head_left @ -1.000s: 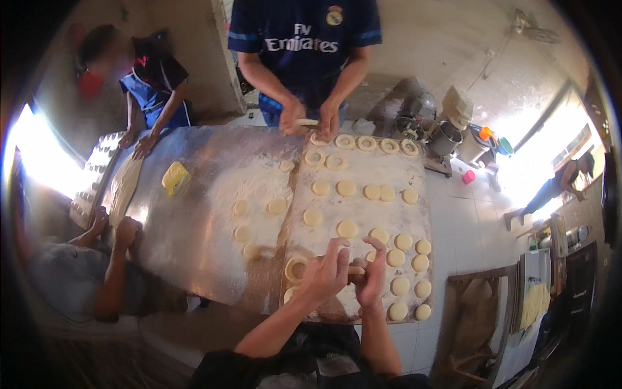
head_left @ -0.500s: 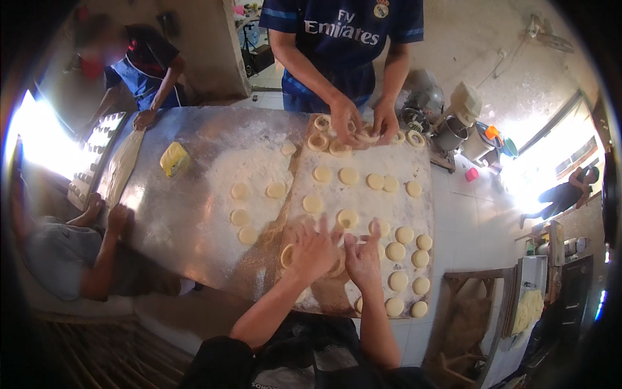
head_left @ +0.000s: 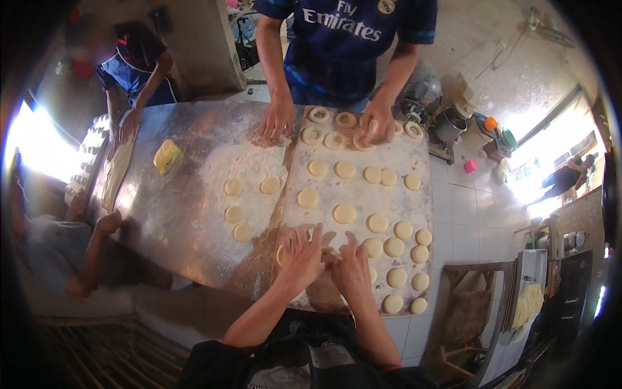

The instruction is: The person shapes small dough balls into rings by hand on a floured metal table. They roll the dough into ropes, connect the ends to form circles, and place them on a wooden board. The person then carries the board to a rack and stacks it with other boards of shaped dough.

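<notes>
Dough round [head_left: 283, 255] under left hand [head_left: 302, 257] fingers, right hand [head_left: 350, 272] beside

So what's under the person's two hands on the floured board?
The left hand and right hand press down on pale dough at the board's near edge; its shape is mostly covered.

Daylight is blazing in at nine and three o'clock, overexposing both spots. Fisheye distortion is bending and darkening the rim.

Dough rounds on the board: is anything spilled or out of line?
Mostly tidy. Flour is spread over the metal table beside the floured board, and four dough discs sit there off the board. Nothing looks damaged.
</notes>
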Tool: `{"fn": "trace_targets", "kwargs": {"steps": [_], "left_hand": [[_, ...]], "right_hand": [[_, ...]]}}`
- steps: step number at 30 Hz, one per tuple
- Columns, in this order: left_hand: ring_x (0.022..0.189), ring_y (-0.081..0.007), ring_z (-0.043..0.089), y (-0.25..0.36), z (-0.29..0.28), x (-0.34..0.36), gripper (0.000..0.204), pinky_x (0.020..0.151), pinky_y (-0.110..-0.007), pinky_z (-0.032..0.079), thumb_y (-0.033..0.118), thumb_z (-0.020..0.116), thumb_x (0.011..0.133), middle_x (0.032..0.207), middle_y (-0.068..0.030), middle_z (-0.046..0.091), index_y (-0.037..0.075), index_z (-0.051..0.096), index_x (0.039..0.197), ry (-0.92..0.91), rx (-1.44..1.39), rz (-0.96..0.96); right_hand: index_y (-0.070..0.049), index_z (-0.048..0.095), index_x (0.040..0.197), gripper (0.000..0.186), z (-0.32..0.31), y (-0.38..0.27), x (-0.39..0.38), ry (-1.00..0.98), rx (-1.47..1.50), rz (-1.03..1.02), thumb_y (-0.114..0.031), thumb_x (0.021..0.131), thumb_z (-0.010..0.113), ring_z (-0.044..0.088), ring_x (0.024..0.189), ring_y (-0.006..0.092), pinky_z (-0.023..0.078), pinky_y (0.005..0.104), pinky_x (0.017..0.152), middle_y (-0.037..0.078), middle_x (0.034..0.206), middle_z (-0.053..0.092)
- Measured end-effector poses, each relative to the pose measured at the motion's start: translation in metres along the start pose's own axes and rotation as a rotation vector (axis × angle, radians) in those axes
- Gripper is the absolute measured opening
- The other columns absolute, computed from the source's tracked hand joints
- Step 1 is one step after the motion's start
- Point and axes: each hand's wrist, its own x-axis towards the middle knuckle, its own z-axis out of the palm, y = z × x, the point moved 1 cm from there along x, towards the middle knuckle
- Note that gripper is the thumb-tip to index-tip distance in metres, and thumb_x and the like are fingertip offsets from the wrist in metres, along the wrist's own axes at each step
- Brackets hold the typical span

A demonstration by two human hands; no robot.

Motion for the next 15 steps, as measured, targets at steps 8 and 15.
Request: {"fn": "trace_targets", "kwargs": {"steps": [8,15], "left_hand": [[0.124,-0.0409,0.038,0.002,0.001,-0.002,0.089,0.101,-0.051,0.03,0.016,0.079,0.069,0.13,-0.022,0.039,0.008,0.033,0.145,-0.037,-0.006,0.001],[0.125,-0.0449,0.042,-0.024,-0.007,0.029,0.071,0.104,-0.056,0.032,0.032,0.068,0.086,0.13,-0.0266,0.044,0.008,0.034,0.144,0.11,-0.013,-0.016]], "right_hand": [[-0.005,0.035,0.14,0.068,0.0,0.006,0.003,0.053,0.076,-0.062,-0.01,0.081,0.068,0.055,0.098,0.0478,0.049,0.052,0.084,0.028,0.106,0.054],[0.001,0.043,0.132,0.055,-0.017,0.006,0.021,0.164,0.118,-0.167,-0.012,0.084,0.067,0.058,0.091,0.0435,0.051,0.0504,0.077,0.026,0.096,0.056]]}}
